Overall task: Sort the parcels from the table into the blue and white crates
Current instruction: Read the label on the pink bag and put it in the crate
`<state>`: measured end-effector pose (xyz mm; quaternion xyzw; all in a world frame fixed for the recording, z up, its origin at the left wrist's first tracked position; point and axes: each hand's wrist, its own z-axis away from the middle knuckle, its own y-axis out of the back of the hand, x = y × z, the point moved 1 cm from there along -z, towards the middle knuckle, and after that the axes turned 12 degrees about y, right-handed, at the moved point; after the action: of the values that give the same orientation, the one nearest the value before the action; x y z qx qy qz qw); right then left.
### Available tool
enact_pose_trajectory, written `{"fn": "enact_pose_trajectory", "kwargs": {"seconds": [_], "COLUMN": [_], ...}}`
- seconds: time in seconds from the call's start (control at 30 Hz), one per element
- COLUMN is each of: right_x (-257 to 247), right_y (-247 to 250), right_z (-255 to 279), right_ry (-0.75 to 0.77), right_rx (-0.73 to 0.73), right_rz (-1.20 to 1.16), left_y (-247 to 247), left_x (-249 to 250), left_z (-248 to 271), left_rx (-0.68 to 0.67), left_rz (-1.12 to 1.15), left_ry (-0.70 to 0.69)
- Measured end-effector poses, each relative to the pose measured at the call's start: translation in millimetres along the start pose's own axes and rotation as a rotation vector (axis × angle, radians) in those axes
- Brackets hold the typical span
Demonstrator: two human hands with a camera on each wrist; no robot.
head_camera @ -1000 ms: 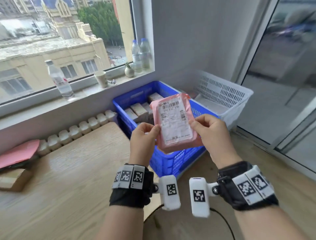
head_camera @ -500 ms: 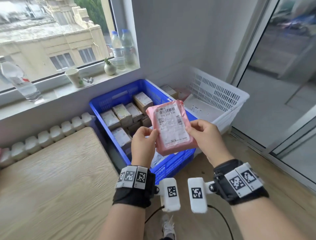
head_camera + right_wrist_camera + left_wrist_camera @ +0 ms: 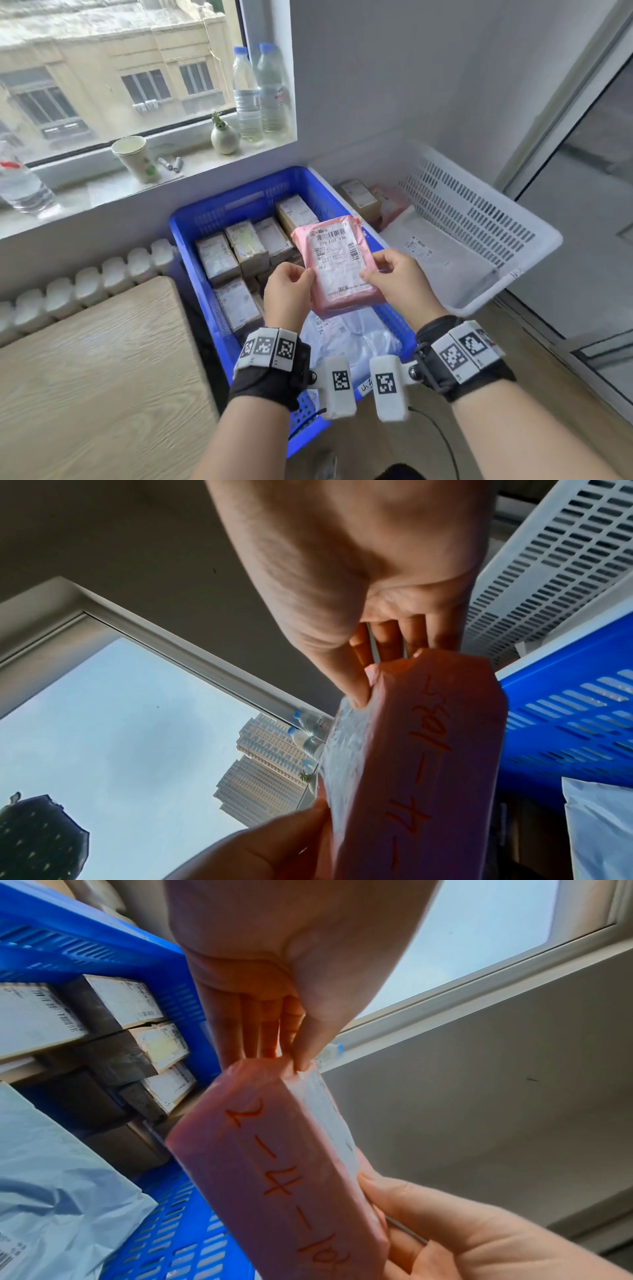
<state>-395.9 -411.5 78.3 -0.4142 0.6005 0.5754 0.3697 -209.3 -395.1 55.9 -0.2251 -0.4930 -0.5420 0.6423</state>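
Left to right: left hand [image 3: 287,291] pinches pink parcel [image 3: 339,263] at its left edge, right hand [image 3: 394,281] at its right edge; parcel centre frame, long axis running up-frame, over blue crate [image 3: 205,219]; white crate [image 3: 479,219] lies right, nearer the right hand.

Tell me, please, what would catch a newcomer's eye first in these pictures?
First, the pink parcel held up at the centre, its label facing the camera, the left hand and right hand pinching its sides. Directly beneath it sits the blue crate, packed with labelled boxes, and to its right the white crate, far emptier.
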Motion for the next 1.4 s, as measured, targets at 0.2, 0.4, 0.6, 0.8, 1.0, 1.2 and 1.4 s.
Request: {"fn": "enact_pose_trajectory", "kwargs": {"seconds": [0.2,0.4,0.6,0.8,1.0,1.2,1.4], "right_x": [18.5,34.6,53.4,65.3,85.5,111.2,123.2], "right_y": [-28.4,-56.3,-83.8,-129.9,-179.4,-213.7,-234.1], "right_z": [-65.9,-130.7,-189.6,-236.5,-280.9,-300.9,-310.5], "right_ry": [-0.005,0.015,0.051,0.093,0.105,0.106,0.095], "right_rx": [-0.146,-0.306,-0.43,-0.512,-0.528,-0.551,-0.551], "right_rz": [0.046,0.062,0.128,0.188,0.262,0.366,0.432], "left_y": [-6.1,-14.6,-30.1,-24.0,-11.7,-8.5,-3.0], "left_x": [-0.1,4.8,-3.7,-2.3,-8.1,-23.6,-34.2], "left_z": [-51.1,-93.9,-144.2,-193.2,-251.9,-286.9,-300.2], "left_rx": [0.059,0.122,0.16,0.219,0.182,0.153,0.229], "left_rz": [-0.076,-0.111,-0.12,-0.151,-0.407,-0.52,-0.555], "left_ry": [0.08,0.138,0.177,0.211,0.232,0.224,0.155]}}
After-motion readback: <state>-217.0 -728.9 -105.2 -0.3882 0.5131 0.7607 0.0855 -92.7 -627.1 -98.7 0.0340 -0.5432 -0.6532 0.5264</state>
